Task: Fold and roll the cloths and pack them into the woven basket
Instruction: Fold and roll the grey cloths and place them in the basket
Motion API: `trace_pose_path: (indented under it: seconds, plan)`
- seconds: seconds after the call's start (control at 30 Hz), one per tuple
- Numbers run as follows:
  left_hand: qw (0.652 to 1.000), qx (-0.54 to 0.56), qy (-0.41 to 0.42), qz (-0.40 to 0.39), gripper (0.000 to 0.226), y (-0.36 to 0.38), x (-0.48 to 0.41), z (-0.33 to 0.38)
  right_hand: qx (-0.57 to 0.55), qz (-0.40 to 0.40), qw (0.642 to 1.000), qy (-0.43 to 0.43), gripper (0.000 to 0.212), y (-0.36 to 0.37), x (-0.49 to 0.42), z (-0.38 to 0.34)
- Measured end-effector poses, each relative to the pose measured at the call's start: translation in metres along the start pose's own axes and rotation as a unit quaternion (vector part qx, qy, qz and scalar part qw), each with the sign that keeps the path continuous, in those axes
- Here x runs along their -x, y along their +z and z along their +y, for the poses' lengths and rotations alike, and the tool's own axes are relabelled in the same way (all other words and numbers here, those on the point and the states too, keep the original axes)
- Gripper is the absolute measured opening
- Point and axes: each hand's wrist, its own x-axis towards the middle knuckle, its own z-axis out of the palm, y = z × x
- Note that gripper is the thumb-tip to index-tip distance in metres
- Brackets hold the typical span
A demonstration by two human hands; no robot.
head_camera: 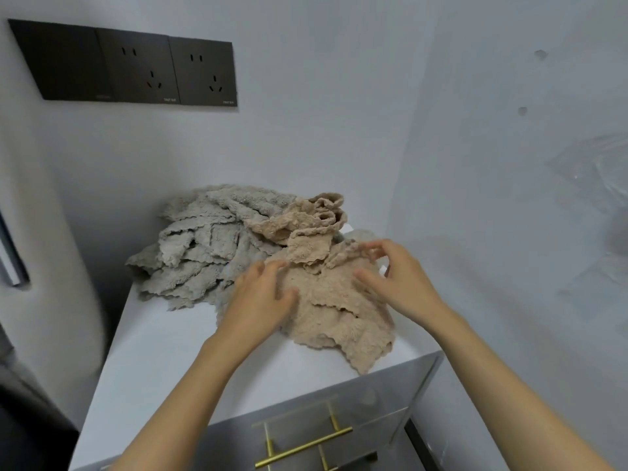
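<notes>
Left hand: the left hand [263, 300] is open, fingers straight and a little spread, lying palm down on the left edge of the beige pile; it grips nothing.
Right hand: the right hand [399, 277] is open too, fingers spread and slightly bent, thumb pointing toward the other hand. It is over the right side of the same pile. The fingertips are blurred, so I cannot tell whether they touch the cloth.
Beige cloths [339, 321]: a loose, unfolded heap with wavy edges lies between and under the two hands. Its near corner hangs just over the front edge of the cabinet.
Bunched beige cloth [323, 212]: it sits at the back of the heap, crumpled into loose folds, just beyond the hands.
Grey cloths [200, 246]: a second rumpled heap, left of the beige one and touching it, reaches toward the wall.
Cabinet top [163, 362]: white and smooth, it carries both heaps.
Drawer handle [306, 447]: a gold bar on the glossy drawer front below the top.
Sockets [136, 66]: a row of dark plates on the wall, upper left.
Plastic bag [598, 171]: clear and crinkled, at the right edge, well apart from the cloths.
</notes>
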Motion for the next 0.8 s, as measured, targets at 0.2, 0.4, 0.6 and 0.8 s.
trace_pose_path:
  seconds: [0.2,0.4,0.6,0.8]
  plan:
    - [0.994,-0.085,-0.068,-0.029,0.074,0.01,-0.014,-0.008,0.09,-0.137,0.986,0.038,0.109,0.027,-0.004,0.005]
    - [0.998,-0.012,-0.021,0.054,0.025,0.006,-0.019,-0.005,0.069,0.006,0.998,0.013,0.028,0.016,-0.01,0.006]
    - [0.944,0.301,-0.045,0.13,0.01,-0.013,-0.016,0.016,-0.276,0.155,0.943,0.1,0.012,-0.024,-0.01,-0.004]
    - [0.817,0.536,-0.096,0.187,0.014,-0.037,0.003,0.021,-0.295,0.128,0.929,0.184,0.018,-0.032,-0.001,0.002]
